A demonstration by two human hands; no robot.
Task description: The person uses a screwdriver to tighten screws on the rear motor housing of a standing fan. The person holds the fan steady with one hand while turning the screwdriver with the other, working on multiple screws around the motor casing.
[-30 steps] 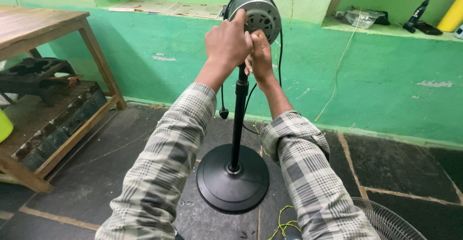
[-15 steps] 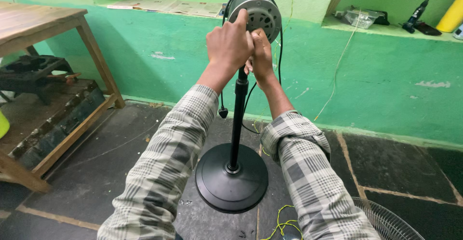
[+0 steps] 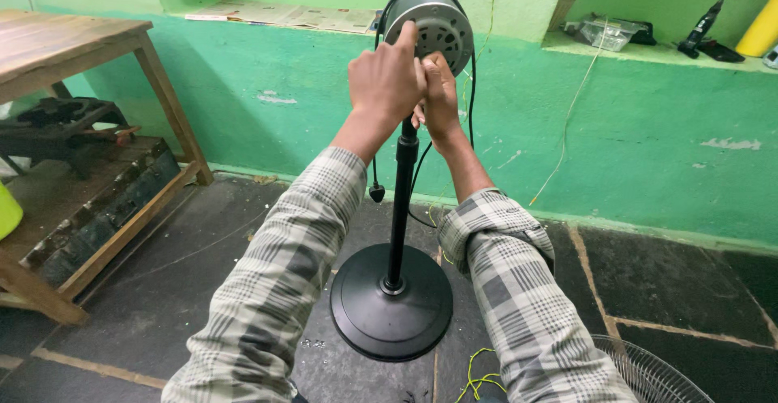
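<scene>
A green wall [image 3: 648,127] backs a dark stone floor [image 3: 203,265], where a wooden desk [image 3: 65,46] stands at the left and a black pedestal fan stand [image 3: 392,302] rises from its round base in the middle, a wire fan guard [image 3: 656,371] lying at the lower right. At the top of the stand's pole sits the grey fan motor [image 3: 429,22], its black cord [image 3: 472,87] hanging beside it. The left hand [image 3: 387,83] and right hand [image 3: 440,99] meet just under the motor, touching each other, each grip curled tight around the joint there.
</scene>
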